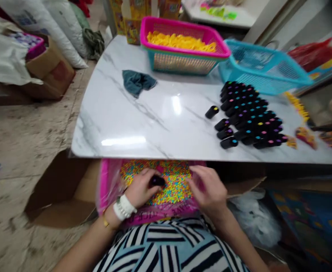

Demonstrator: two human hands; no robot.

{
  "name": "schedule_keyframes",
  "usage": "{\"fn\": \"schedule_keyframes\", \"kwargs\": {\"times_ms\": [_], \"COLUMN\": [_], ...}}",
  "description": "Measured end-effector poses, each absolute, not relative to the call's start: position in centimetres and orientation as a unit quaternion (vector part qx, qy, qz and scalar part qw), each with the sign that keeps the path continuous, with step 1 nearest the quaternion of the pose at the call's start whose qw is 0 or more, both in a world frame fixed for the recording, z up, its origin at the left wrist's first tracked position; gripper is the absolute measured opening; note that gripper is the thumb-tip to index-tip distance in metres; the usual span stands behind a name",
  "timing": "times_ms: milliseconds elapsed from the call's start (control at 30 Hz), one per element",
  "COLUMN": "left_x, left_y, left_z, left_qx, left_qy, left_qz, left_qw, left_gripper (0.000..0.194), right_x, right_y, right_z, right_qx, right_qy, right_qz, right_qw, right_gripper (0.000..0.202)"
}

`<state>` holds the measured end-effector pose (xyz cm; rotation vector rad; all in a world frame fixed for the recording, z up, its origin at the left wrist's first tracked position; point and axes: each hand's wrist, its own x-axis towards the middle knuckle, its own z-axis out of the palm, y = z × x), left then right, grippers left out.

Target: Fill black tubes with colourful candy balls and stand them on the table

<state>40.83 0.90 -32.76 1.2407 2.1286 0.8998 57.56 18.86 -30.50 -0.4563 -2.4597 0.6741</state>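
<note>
In front of me a pink tub [104, 185] lined with clear plastic holds many small round candy-like beads [177, 187] in yellow, blue, pink and orange. My left hand [140, 187] is closed around a small black cylinder-shaped container [157, 181], held low over the beads. At the tub's right side, my right hand [210, 187] has its thumb and fingers apart, with pink showing between them; the fingertips are a little blurred near the beads. Similar black containers [248, 113] with coloured dots on their ends stand grouped on the marbled white table [154, 124], several slightly apart.
A pink basket [183, 26] of yellow plastic pieces and a blue basket [268, 75] stand at the table's back. A dark teal cloth [137, 81] lies on the left. Cardboard boxes [61, 196] flank the tub below the table edge. White sacks [55, 30] lean behind left.
</note>
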Motion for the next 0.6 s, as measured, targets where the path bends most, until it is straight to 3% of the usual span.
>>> {"fn": "schedule_keyframes", "kwargs": {"times_ms": [67, 133, 267, 433, 500, 600], "left_x": [41.4, 41.9, 41.6, 39.8, 39.5, 39.6], "left_y": [1.1, 0.9, -0.2, -1.1, -1.0, -1.0], "left_z": [-32.8, -32.9, -32.9, -33.2, -33.3, -33.3], "left_qx": [0.454, 0.456, 0.458, 0.393, 0.385, 0.39], "left_qy": [0.779, 0.767, 0.737, 0.843, 0.855, 0.852], "left_qz": [0.333, 0.34, 0.394, 0.34, 0.32, 0.315], "left_qw": [0.274, 0.297, 0.304, 0.139, 0.136, 0.155], "left_gripper": [0.028, 0.033, 0.051, 0.03, 0.025, 0.023], "right_x": [57.0, 56.5, 56.0, 55.2, 54.8, 54.8], "right_y": [16.3, 15.1, 15.9, 15.8, 15.0, 14.6], "right_z": [-32.3, -34.2, -36.1, -35.4, -35.2, -34.6], "right_qx": [-0.073, -0.043, -0.036, 0.058, 0.082, 0.058], "right_qy": [-0.925, -0.913, -0.946, -0.988, -0.983, -0.945], "right_qz": [0.347, 0.398, 0.317, 0.14, 0.162, 0.321], "right_qw": [0.137, 0.08, 0.052, 0.011, -0.001, -0.002], "right_gripper": [0.046, 0.044, 0.032, 0.027, 0.026, 0.028]}}
